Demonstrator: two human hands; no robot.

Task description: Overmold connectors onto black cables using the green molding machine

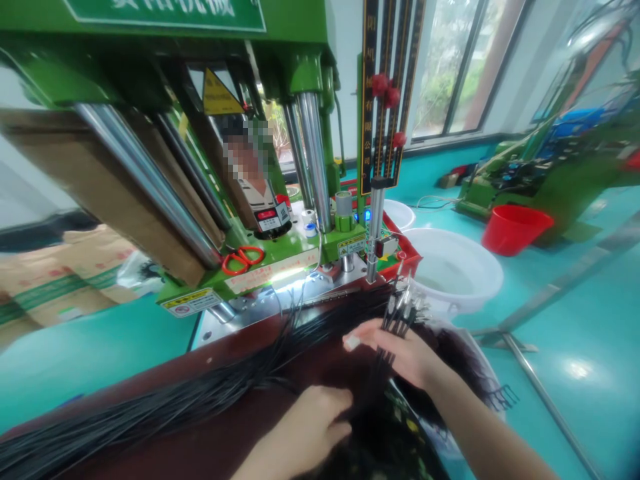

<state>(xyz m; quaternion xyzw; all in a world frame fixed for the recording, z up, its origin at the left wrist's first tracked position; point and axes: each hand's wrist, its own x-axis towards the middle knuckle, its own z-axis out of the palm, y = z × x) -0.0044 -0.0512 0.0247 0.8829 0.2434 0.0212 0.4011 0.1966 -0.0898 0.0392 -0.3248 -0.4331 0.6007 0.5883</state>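
Note:
My right hand (407, 353) is closed round a bundle of black cables (387, 343), just below their pale metal ends, which point up. Around one of its fingertips is a white wrap (353, 342). Lower down, my left hand (317, 420) has its fingers curled about the darker tail of the same bundle; blur and shadow partly hide that grip. A long heap of loose black cables (200, 393) lies along the brown tabletop (270, 413) to the left and behind my hands.
A green press (300, 60) with steel columns stands ahead, orange-handled scissors (243, 260) on its base. White tubs (450, 267) and a red bucket (515, 228) stand on the floor at right. A metal frame (530, 373) is nearby. Cartons (75, 280) are at left.

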